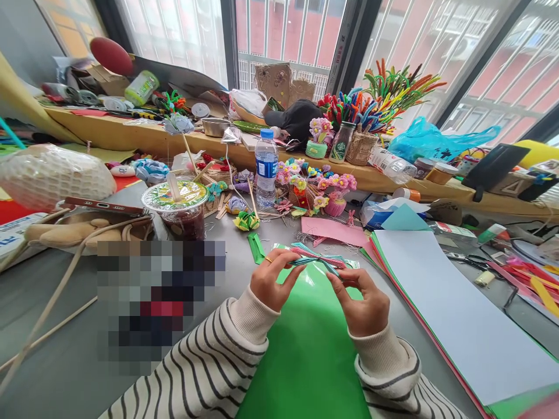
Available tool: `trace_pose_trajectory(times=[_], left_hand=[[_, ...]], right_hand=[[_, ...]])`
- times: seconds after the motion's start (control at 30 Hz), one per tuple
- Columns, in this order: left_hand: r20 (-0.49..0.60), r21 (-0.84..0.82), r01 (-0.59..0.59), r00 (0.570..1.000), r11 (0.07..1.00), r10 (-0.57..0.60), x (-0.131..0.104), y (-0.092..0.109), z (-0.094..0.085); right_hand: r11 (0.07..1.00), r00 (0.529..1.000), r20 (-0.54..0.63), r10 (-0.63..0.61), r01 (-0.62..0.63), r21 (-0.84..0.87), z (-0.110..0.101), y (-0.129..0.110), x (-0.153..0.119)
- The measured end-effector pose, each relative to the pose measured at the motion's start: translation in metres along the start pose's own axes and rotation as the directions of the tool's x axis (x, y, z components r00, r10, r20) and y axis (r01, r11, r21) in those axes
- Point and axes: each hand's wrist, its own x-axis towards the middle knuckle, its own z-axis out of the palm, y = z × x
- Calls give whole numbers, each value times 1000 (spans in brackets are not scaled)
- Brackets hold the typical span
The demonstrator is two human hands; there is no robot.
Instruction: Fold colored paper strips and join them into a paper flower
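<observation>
A bundle of thin pink and teal folded paper, gathered narrow at its middle, is held level above a glossy green sheet. My left hand pinches the bundle's left end between thumb and fingers. At the right end, the thumb and fingers of my right hand close on it. A folded green paper strip lies just beyond my left hand. Pink paper rests behind the bundle.
A lidded drink cup and a water bottle stand beyond my hands. Stacked coloured paper lies at the right, scissors past it. A phone and cords are at the left; craft flowers line the back.
</observation>
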Motion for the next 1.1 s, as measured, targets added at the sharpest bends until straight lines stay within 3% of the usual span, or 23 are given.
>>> trace_pose_trajectory(times=[0.17, 0.3, 0.4, 0.5, 0.57, 0.7, 0.83, 0.9, 1.1], left_hand=[[18, -70, 34, 999, 997, -33, 3, -3, -4], [79, -218, 151, 987, 964, -136, 5, -7, -5], [170, -339, 270, 960, 901, -224, 5, -7, -5], [257, -464, 402, 914, 790, -314, 7, -5, -4], [302, -554, 497, 868, 668, -395, 9, -4, -3], [442, -625, 680, 713, 384, -544, 11, 1, 2], [600, -542, 802, 579, 251, -552, 9, 6, 6], [601, -525, 815, 560, 246, -570, 8, 6, 5], [607, -485, 817, 571, 312, -553, 9, 6, 1]], right_hand=[[998, 997, 72, -10, 6, 62, -11, -1, 4], [978, 983, -19, 181, -178, 107, -16, 5, 8], [922, 955, 71, 289, -298, 247, -15, 10, 12], [831, 890, 380, 252, -400, 387, -11, 10, 15], [775, 845, 495, 203, -447, 446, -7, 8, 15], [707, 841, 484, 242, -495, 505, 1, 2, 8], [736, 844, 475, 249, -483, 474, 6, -1, 0], [772, 850, 481, 216, -450, 450, 7, -2, -2], [864, 869, 484, 98, -316, 392, 0, -4, 1]])
